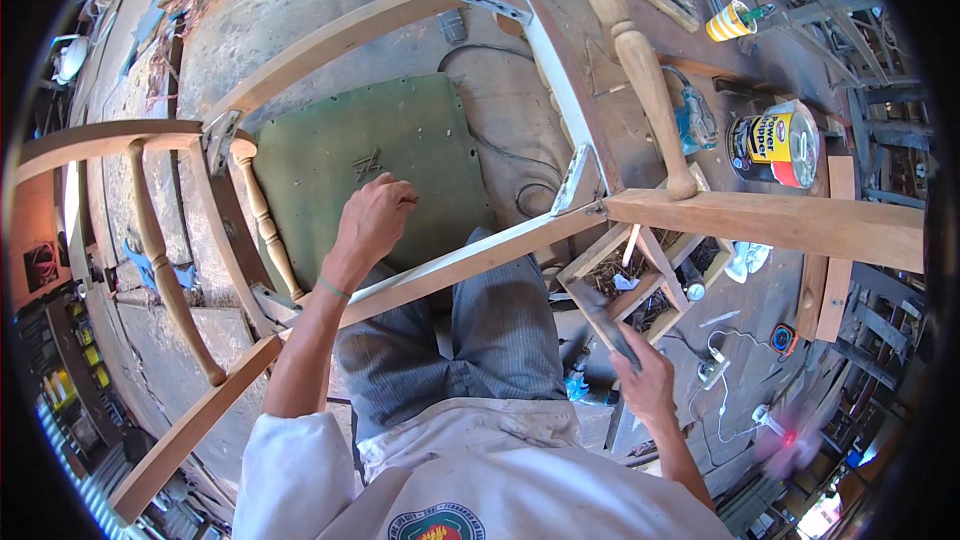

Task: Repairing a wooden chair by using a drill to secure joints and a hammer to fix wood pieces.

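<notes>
A wooden chair frame (480, 252) with turned spindles (262, 215) surrounds my arms and crosses above my lap. My left hand (378, 215) reaches over its near rail, fingers pinched together; whatever they hold is too small to make out. Beneath that hand lies a green panel (330, 140) with a few loose nails (368, 164) on it. At the right, my right hand (645, 380) is wrapped round the handle of a hammer (624, 342). The hammer's head is blurred above a divided wooden box (592, 248) holding many nails (625, 272).
Beyond the frame's right side lie a teal power tool (695, 118), a yellow and black can (770, 148) and a striped cup (727, 23). A power strip (712, 370) with white cords and a spinning fan (790, 438) are at the lower right. A dark cable (510, 152) crosses the floor.
</notes>
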Available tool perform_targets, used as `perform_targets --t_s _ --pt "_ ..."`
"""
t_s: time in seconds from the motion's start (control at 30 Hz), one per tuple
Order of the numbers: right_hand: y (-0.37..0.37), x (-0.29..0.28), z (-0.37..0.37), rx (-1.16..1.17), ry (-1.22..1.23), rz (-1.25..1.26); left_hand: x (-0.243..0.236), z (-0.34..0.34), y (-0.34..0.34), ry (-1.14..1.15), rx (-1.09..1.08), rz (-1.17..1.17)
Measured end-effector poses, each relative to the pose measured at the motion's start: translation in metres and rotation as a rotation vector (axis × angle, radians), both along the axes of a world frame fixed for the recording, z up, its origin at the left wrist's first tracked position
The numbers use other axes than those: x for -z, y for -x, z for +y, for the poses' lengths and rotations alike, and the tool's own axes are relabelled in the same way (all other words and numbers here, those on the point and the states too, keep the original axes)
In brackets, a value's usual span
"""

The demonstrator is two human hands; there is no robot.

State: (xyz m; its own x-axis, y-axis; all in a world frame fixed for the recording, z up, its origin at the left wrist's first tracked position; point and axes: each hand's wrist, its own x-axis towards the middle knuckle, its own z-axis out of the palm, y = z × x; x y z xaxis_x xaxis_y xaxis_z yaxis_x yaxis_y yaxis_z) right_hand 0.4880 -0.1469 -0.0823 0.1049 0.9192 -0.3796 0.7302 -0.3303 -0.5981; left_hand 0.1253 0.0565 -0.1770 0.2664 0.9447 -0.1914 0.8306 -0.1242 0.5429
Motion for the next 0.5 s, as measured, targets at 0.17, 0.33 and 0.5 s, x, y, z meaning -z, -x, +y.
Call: perform_targets --t_s 0.17,0.33,0.5 --pt "0.051 0.028 0.032 -0.162 -0.014 -0.117 0.032 0.012 0.017 -0.026 0.092 0.093" --pt "0.085 0.080 0.059 -0.221 -0.220 -0.265 0.063 0.030 0.019 0.216 0.116 0.264" --pt "0.113 0.130 0.108 -0.282 -0.391 -0.268 0.101 0.024 0.032 0.192 -0.074 0.131"
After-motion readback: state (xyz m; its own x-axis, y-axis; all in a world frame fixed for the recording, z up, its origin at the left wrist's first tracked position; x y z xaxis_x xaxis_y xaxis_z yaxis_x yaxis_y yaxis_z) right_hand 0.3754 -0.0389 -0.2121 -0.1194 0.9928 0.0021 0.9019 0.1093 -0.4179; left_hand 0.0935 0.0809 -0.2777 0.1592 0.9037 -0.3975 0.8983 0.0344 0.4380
